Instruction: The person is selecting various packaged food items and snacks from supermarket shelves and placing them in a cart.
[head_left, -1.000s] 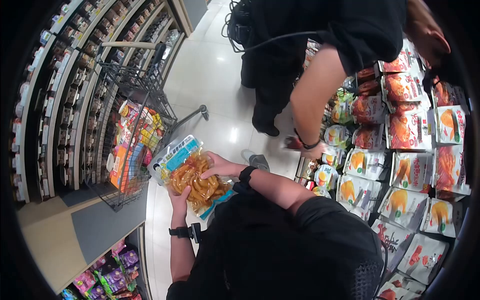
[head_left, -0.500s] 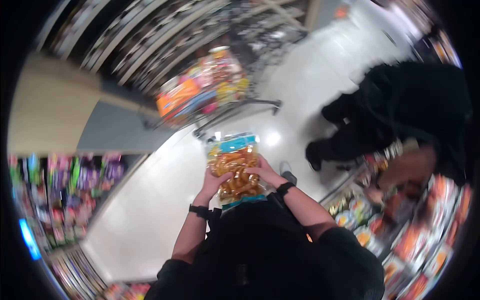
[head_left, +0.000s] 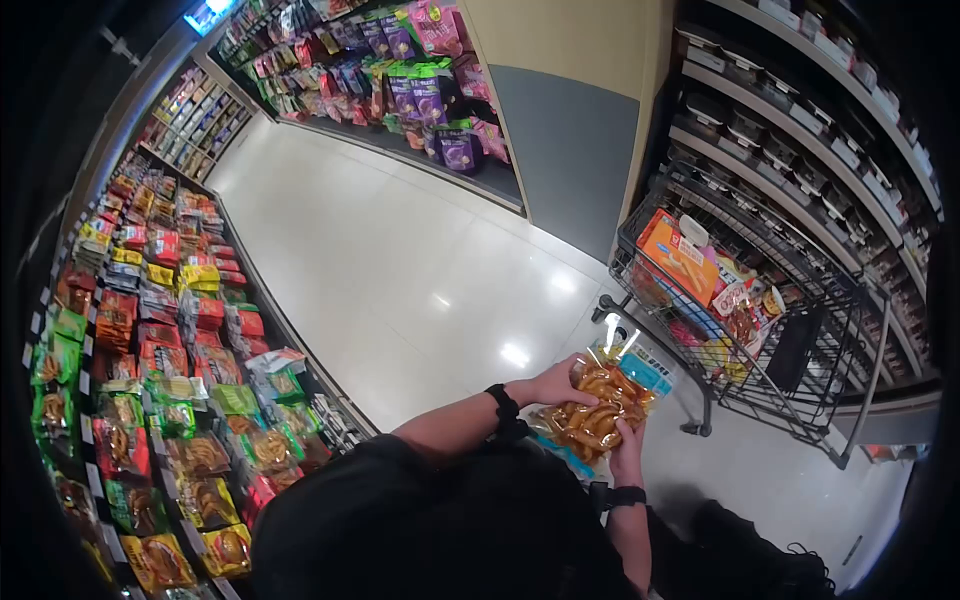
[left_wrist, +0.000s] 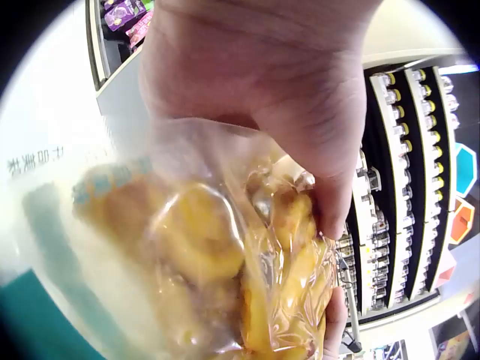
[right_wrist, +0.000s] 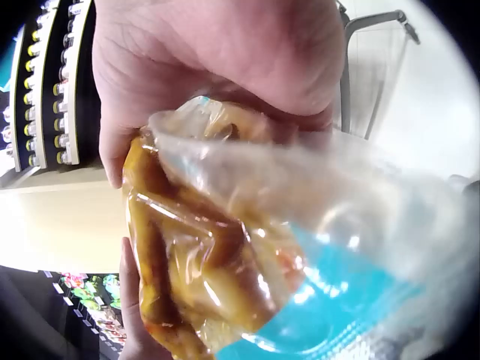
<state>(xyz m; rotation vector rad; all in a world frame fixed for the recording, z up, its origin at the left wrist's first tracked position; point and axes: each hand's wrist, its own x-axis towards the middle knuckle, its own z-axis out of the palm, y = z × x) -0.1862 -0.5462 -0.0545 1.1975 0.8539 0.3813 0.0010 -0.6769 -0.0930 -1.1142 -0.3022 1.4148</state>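
Observation:
Both hands hold a see-through food bag [head_left: 603,400] of glossy yellow-brown pieces, with blue bands at its ends, in front of the body. The left hand [head_left: 562,384] grips one side edge, its thumb lying over the front. On the opposite side the right hand [head_left: 628,450] grips the bag, thumb also on the front. The left wrist view shows the clear plastic [left_wrist: 202,225] bulging under the palm, with the left thumb at its edge. In the right wrist view, the right hand [right_wrist: 217,60] clasps the bag near its blue end [right_wrist: 322,300].
A wire shopping cart [head_left: 745,400] stands just beyond the bag, with an orange box [head_left: 680,258] and other packages inside. Bagged foods fill a long display [head_left: 190,350] at the left. Shelves [head_left: 790,120] rise behind the cart; hanging snack bags [head_left: 420,95] line the back beside the pale floor [head_left: 400,270].
The head view has swung round: the cart moved from left to right of view, and a packed display now shows at left. Both hands kept hold of the bag throughout.

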